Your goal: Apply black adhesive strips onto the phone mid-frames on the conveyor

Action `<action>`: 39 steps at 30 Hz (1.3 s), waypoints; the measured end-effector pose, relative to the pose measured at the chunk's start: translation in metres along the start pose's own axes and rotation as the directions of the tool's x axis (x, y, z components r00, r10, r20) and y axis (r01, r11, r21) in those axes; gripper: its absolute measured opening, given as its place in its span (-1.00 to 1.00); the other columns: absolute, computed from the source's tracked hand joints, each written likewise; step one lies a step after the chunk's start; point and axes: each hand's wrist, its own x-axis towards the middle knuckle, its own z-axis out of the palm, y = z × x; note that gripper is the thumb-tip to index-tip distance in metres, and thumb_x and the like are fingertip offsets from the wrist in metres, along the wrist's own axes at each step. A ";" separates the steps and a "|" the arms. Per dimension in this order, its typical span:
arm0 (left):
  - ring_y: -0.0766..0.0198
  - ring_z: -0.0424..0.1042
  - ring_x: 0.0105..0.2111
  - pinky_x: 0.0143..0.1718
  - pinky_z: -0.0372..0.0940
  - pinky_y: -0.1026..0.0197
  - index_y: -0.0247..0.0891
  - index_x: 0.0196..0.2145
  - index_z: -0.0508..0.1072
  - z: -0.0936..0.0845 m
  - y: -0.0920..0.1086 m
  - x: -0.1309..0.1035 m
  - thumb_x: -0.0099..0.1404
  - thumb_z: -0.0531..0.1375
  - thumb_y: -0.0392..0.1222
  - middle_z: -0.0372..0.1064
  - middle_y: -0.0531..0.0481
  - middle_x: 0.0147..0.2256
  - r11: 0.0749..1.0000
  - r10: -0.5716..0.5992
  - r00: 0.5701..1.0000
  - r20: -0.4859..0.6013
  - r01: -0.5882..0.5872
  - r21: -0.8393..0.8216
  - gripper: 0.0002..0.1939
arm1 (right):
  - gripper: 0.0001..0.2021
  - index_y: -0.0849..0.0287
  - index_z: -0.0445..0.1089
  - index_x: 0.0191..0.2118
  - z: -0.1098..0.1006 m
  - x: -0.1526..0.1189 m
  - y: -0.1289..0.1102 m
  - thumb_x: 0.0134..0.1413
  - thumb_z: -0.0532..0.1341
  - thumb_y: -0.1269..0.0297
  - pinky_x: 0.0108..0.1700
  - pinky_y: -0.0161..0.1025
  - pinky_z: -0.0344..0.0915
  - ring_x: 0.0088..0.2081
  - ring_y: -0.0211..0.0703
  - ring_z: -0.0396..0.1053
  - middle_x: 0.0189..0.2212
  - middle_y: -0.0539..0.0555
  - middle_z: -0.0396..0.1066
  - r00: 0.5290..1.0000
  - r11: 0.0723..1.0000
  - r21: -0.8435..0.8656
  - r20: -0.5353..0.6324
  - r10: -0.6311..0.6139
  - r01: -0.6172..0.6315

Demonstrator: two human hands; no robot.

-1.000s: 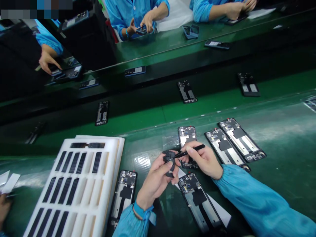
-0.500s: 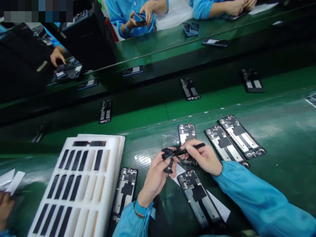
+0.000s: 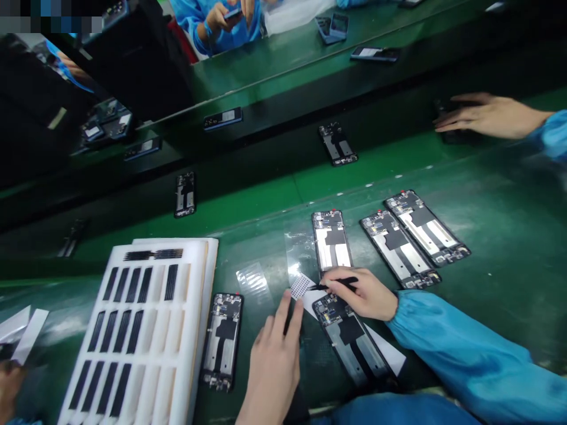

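My left hand [image 3: 275,354] reaches up from below with its fingers stretched out. Two fingertips rest at the lower edge of a small white sheet with rows of dark dots [image 3: 300,285]. Pinched in my right hand [image 3: 365,293] is a pair of black tweezers [image 3: 319,287], its tip at the right side of that sheet. Just beneath my right hand lies an opened phone [image 3: 354,345], with a white paper [image 3: 390,349] partly under it. Another opened phone [image 3: 332,242] is directly beyond my right hand.
Two opened phones [image 3: 401,248] lie to the right, one [image 3: 222,336] to the left beside a white foam tray [image 3: 148,307] of black strips. On the green conveyor [image 3: 274,195] sit several phones. A co-worker's hand [image 3: 491,118] reaches over it; another's hand [image 3: 11,378] shows at left.
The dark part with a flap that my left hand held is gone from it; the fingers now extend to the dotted sheet. The tweezers came down there. A co-worker's hand entered from the right.
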 end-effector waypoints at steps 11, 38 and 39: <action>0.13 0.42 -0.19 -0.30 0.49 0.16 -0.27 0.34 0.19 0.009 0.006 0.027 0.16 0.04 -0.55 0.00 -0.02 0.39 0.958 0.098 0.993 0.071 -0.114 0.262 -0.22 | -0.81 0.10 0.50 -0.18 -0.003 0.001 0.008 0.33 0.11 0.27 -0.17 -0.23 0.49 -0.30 -0.14 0.56 -0.31 0.09 0.60 1.000 0.999 -0.037 -0.011 -0.021 0.021; 0.18 0.50 -0.24 -0.36 0.50 0.13 -0.28 0.32 0.23 0.012 0.017 0.027 0.25 0.06 -0.49 0.08 -0.08 0.36 0.969 0.026 0.996 0.089 -0.047 0.244 -0.33 | -0.71 0.23 0.47 -0.03 -0.026 0.077 -0.003 0.35 0.04 0.28 -0.39 -0.32 0.28 -0.51 -0.25 0.37 -0.50 0.03 0.48 0.830 0.997 -0.077 0.557 0.035 0.010; 0.18 0.50 -0.24 -0.35 0.50 0.13 -0.28 0.32 0.23 0.012 0.017 0.027 0.26 0.06 -0.49 0.08 -0.08 0.36 0.968 0.027 0.996 0.087 -0.048 0.245 -0.33 | -0.70 0.23 0.47 -0.02 -0.025 0.073 0.000 0.35 0.05 0.26 -0.38 -0.31 0.31 -0.49 -0.23 0.40 -0.49 0.04 0.50 0.844 0.998 -0.048 0.534 0.055 -0.035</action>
